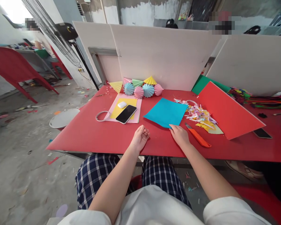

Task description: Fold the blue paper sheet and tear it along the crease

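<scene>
On the red tabletop (96,134), the right hand (179,135) presses its fingertips on the near corner of the blue paper (166,112). At nine o'clock from it, the left hand (140,137) rests loosely curled, holding nothing. The paper probably needs pulling closer for folding.

red table (103,137) | blue sheet (166,112); pink sheet (114,107); tape ring (102,116); orange knife (199,138); scraps (199,114); red board (227,109); 2nd phone (261,133); paper fans (140,87) at back

Red table (103,134), white partition boards (164,59), littered grey concrete floor (21,150), bright window (14,9) far left.
</scene>
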Demonstrator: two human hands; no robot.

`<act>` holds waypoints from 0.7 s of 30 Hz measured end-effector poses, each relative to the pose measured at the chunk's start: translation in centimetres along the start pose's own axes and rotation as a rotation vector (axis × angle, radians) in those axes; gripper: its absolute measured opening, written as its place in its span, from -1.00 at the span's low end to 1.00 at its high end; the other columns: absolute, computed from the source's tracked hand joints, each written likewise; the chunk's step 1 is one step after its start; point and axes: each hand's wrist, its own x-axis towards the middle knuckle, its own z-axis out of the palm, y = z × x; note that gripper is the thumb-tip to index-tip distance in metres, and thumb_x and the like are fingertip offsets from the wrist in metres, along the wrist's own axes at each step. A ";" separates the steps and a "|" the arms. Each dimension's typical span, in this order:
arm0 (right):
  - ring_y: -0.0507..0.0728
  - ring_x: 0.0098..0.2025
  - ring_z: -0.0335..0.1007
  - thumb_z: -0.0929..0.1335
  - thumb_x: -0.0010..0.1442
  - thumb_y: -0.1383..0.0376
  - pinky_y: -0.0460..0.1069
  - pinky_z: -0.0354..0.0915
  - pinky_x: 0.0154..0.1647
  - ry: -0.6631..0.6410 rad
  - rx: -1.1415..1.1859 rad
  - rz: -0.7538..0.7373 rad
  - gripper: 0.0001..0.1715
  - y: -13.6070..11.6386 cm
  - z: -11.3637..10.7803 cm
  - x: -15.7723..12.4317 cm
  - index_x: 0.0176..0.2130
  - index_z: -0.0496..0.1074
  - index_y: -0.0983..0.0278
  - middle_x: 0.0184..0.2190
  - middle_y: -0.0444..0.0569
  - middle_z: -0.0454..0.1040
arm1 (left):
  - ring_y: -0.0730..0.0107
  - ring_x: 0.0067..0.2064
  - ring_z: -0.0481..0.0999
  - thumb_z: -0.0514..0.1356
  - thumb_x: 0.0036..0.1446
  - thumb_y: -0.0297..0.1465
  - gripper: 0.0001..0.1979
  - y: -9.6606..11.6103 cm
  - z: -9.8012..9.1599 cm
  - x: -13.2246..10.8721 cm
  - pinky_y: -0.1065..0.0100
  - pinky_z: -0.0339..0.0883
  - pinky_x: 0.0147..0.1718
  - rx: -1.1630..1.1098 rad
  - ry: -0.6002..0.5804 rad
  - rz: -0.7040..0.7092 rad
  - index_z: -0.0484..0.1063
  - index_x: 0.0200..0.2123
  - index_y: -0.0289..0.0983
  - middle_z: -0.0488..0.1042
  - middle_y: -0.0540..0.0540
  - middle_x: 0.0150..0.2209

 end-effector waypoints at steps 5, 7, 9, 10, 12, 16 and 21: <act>0.25 -0.16 0.37 0.13 0.19 0.37 0.04 0.26 -0.32 0.123 -0.058 0.149 -0.59 2.0 -2.8 3.2 -0.02 0.36 0.28 -0.19 0.15 0.48 | 0.43 -0.40 0.45 0.28 -0.10 -0.14 -0.67 -0.4 0.7 -0.8 0.39 0.33 -0.33 0.293 0.025 0.054 0.28 -0.48 -0.25 0.36 0.04 -0.54; 0.22 -0.21 0.38 0.17 0.18 0.34 0.03 0.23 -0.33 0.292 -0.051 0.255 -0.63 3.7 -5.0 5.0 -0.05 0.37 0.28 -0.19 0.12 0.47 | 0.35 -0.34 0.46 0.29 -0.10 -0.18 -0.72 -0.7 0.9 -1.6 0.33 0.33 -0.26 0.447 0.039 0.096 0.33 -0.48 -0.25 0.41 -0.01 -0.49; 0.23 -0.24 0.36 0.21 0.16 0.30 0.04 0.20 -0.33 0.437 -0.041 0.303 -0.65 5.5 -7.7 6.6 -0.08 0.38 0.34 -0.23 0.16 0.47 | 0.27 -0.26 0.46 0.28 -0.09 -0.21 -0.78 -0.9 0.8 -2.6 0.27 0.29 -0.16 0.593 0.052 0.144 0.39 -0.47 -0.22 0.46 -0.03 -0.42; 0.23 -0.27 0.36 0.23 0.15 0.27 0.05 0.19 -0.34 0.499 -0.042 0.332 -0.67 6.3 -9.1 7.1 -0.14 0.40 0.37 -0.28 0.17 0.47 | 0.24 -0.22 0.45 0.27 -0.08 -0.23 -0.82 -1.0 0.7 -3.1 0.25 0.26 -0.10 0.657 0.052 0.164 0.42 -0.46 -0.20 0.47 -0.04 -0.39; 0.22 -0.30 0.35 0.26 0.13 0.24 0.06 0.17 -0.33 0.602 -0.035 0.369 -0.68 7.6 -11.6 7.7 -0.21 0.43 0.41 -0.33 0.21 0.47 | 0.18 -0.13 0.43 0.25 -0.05 -0.26 -0.88 -1.1 0.4 -4.1 0.21 0.17 0.00 0.760 0.043 0.198 0.46 -0.42 -0.16 0.50 -0.04 -0.30; 0.18 -0.31 0.37 0.34 0.07 0.26 0.03 0.20 -0.30 0.785 -0.006 0.277 -0.74 7.8 -14.9 6.9 -0.29 0.47 0.42 -0.38 0.19 0.49 | 0.13 -0.03 0.39 0.21 -0.01 -0.31 -0.85 -0.6 -0.3 -5.0 0.16 0.11 0.07 0.884 0.016 0.252 0.50 -0.31 -0.15 0.50 -0.07 -0.18; 0.09 -0.28 0.41 0.32 0.11 0.32 -0.04 0.29 -0.24 0.842 0.237 0.019 -0.80 4.5 -16.2 4.5 -0.27 0.49 0.34 -0.34 0.06 0.51 | 0.18 0.14 0.23 0.23 -0.02 -0.34 -0.52 3.7 -0.1 -3.3 0.20 0.00 0.14 0.942 0.053 0.393 0.31 0.03 -0.10 0.30 -0.06 0.09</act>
